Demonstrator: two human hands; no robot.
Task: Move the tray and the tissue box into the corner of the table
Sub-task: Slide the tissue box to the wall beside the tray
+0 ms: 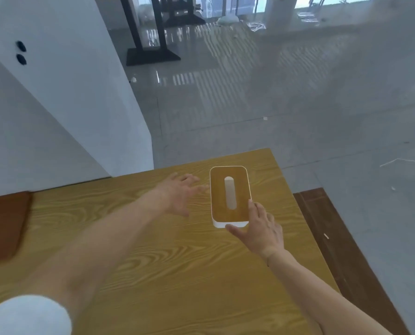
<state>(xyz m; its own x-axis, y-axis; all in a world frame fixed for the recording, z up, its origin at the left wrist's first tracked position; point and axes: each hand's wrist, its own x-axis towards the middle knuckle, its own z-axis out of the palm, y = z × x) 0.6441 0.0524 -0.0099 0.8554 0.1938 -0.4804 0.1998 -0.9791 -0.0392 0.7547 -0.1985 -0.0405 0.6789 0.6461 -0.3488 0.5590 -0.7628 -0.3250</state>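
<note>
Head cam: tissue box is sitting near the corner, left hand spread loose, right hand touching it ungripped; tray unseen.

White wall on my left, glossy grey floor ahead, black table legs beyond, daylight reflecting.

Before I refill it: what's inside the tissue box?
The white tissue box with a wooden lid shows only a pale strip in its top slot, likely a tissue. The lid covers the rest, so how full it is cannot be seen.
</note>
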